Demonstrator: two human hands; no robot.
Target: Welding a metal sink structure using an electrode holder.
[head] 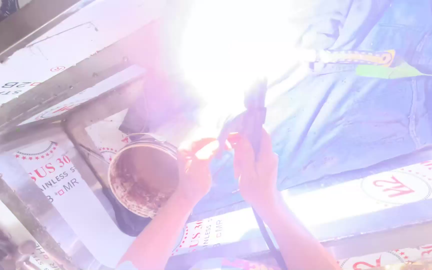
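My right hand (254,170) grips a dark welding torch handle (255,112) that points up into a blinding white glare; its black cable (266,240) hangs down past my forearm. My left hand (196,170) is raised beside it, fingers curled close to the torch tip, and whether it holds a thin rod is lost in the glare. Both hands hover over a frame of steel bars (76,82) covered in white printed protective film. The welded spot itself is washed out.
A round metal tin (143,175) with rusty brown contents sits inside the frame, just left of my left hand. Another person in blue denim clothing (366,105) is close behind the frame at upper right. Film-covered steel bars (376,200) cross the lower right.
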